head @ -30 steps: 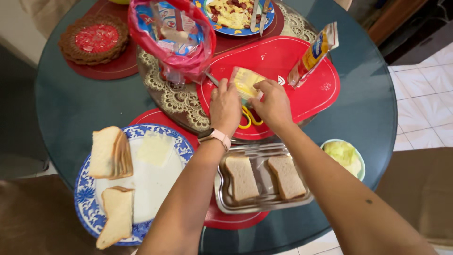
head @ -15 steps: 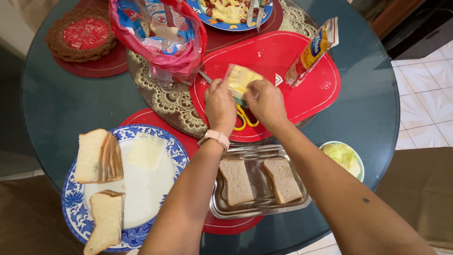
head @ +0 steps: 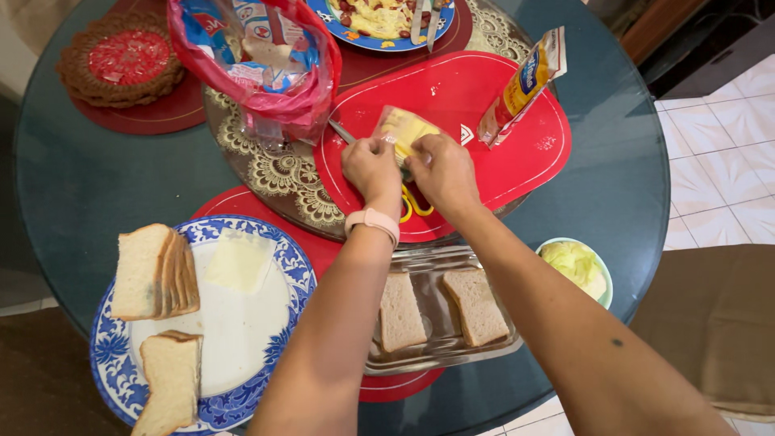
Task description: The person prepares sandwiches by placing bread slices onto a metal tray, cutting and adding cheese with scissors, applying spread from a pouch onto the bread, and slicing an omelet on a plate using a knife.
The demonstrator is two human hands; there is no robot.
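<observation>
Over the red cutting board (head: 517, 153), a wrapped cheese slice (head: 401, 129) was pinched between the left hand (head: 373, 171) and right hand (head: 442, 173). Scissors (head: 413, 203) lay beneath; a hard tug on the film could probably have torn the soft cheese.

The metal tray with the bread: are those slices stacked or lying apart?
Apart. Two bread slices lie flat side by side in the metal tray, bare metal showing between them, nothing on top.
</observation>
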